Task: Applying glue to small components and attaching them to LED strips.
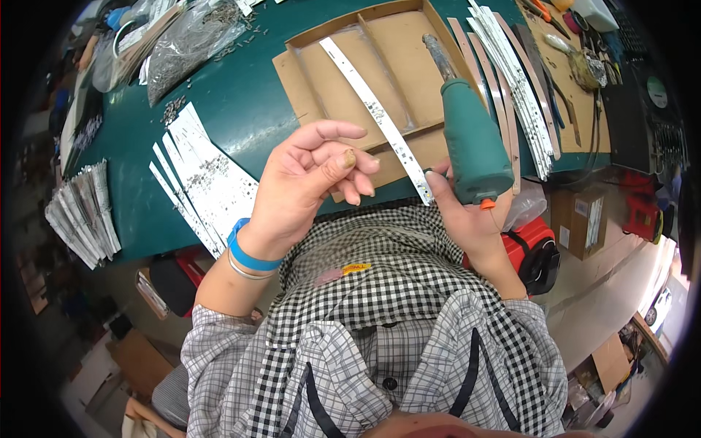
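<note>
A long narrow white strip circuit board (374, 109), dotted with small parts, slants over a cardboard tray. Its near end lies at the thumb of my right hand (464, 219), which grips it; the fingers are partly hidden. Beside that hand, a green bottle-shaped tool (475, 142) with a stained metal tip and orange nozzle partly covers the fingers. My left hand (310, 164), wearing a blue wristband, hovers left of the strip. Its thumb presses against curled fingers while the index finger stretches out. Anything pinched there is too small to see.
The shallow cardboard tray (303, 84) has raised dividers. White strips fan out on the green table (117, 212) at left (208, 160), and more lie stacked right (522, 95). A plastic bag of small metal parts (186, 55) sits far left. Tools rest at far right.
</note>
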Tool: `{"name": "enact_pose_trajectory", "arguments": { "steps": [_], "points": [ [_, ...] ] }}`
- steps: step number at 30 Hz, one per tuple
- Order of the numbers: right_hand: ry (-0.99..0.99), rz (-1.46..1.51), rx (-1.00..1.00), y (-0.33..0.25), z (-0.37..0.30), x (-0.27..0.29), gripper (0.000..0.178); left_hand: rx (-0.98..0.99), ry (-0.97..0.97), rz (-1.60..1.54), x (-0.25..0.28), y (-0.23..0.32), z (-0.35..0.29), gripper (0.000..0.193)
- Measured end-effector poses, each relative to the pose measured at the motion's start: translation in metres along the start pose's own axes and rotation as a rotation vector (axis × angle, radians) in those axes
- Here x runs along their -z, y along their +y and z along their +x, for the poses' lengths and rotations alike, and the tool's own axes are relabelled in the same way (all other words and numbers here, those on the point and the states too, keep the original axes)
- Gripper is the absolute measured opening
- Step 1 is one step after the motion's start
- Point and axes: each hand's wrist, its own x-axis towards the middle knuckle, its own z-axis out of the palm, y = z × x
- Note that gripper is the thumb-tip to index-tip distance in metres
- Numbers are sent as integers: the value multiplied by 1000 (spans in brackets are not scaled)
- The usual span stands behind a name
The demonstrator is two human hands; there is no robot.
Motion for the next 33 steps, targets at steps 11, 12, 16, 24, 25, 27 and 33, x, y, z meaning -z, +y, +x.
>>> {"name": "enact_pose_trajectory", "arguments": {
  "steps": [11,12,16,24,25,27,33],
  "points": [
    [-136,451,59,-17,8,4,65,-127,-54,46,-16,-18,13,16],
    [-127,492,74,-21,12,0,68,-112,-16,68,-22,-17,12,16],
    [-148,487,86,-28,21,-1,71,-237,-6,245,-29,-20,12,18],
    [-122,532,89,-27,24,-4,70,-528,8,574,-29,-28,16,16],
    [-145,526,82,-24,23,-3,70,-536,9,594,-28,-28,17,17],
    [-164,484,92,-19,21,-3,70,-554,10,633,-28,-29,17,20],
    [-150,-24,287,-18,24,-4,49,-307,112,490,-43,-22,13,13]
  ]
}}
